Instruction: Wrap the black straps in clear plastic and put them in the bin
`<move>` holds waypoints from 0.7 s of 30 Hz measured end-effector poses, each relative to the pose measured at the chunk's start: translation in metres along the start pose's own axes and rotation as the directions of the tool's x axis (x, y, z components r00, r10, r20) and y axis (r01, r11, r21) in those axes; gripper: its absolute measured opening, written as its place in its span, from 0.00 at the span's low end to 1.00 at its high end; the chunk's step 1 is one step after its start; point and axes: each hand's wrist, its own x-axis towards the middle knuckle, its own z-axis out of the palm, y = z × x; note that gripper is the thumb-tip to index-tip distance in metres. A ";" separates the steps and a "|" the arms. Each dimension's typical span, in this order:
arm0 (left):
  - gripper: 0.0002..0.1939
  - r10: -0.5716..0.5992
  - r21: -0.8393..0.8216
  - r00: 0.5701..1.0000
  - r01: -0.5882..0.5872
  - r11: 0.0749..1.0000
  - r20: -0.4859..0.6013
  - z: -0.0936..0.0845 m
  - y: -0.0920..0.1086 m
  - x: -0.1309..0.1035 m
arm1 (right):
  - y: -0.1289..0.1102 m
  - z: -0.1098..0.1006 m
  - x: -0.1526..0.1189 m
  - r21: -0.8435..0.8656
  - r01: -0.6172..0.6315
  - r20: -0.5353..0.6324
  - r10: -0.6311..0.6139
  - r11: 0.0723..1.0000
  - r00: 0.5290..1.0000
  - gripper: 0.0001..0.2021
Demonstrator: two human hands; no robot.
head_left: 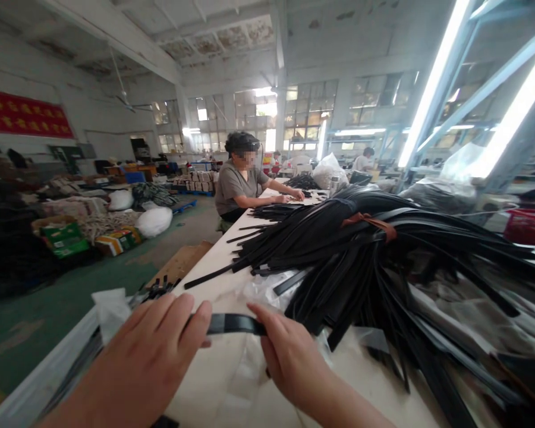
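Note:
Between my two hands a short stretch of a flat black strap [236, 324] bows slightly upward over the table. My left hand [156, 339] is closed on its left end, fingers wrapped over it. Thumb and fingers of my right hand [289, 348] pinch the other end. Just beyond and to the right lies a large heap of similar black straps [330, 249], bound partway along by a brown tie [370, 223]. Clear plastic film [267, 289] lies on the table beside the heap. My palms hide the rest of the held strap.
A co-worker [241, 181] sits farther along the pale table [218, 267], both hands over its surface. More dark straps [75, 368] hang by the left edge. Boxes and bundles [66, 238] stand on the floor at left. Lit tubes on a metal frame [463, 89] rise at right.

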 end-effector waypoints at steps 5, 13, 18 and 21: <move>0.21 0.112 -0.070 0.957 -0.097 0.993 0.267 0.024 0.010 0.018 | 0.009 -0.006 0.004 -0.106 -0.064 0.053 0.069 0.992 0.996 0.26; 0.13 0.074 -0.107 0.869 -0.025 0.994 0.490 0.038 0.004 0.022 | 0.010 -0.003 0.001 -0.303 0.054 0.238 0.020 0.952 0.971 0.22; 0.16 0.131 -0.075 0.882 -0.109 0.991 0.452 0.041 0.022 0.027 | 0.012 -0.003 0.000 -0.272 0.062 0.246 0.007 0.960 0.969 0.20; 0.17 0.211 -0.058 0.885 -0.206 0.977 0.416 0.048 0.029 0.030 | 0.010 -0.003 0.000 -0.231 0.085 0.267 -0.021 0.969 0.964 0.17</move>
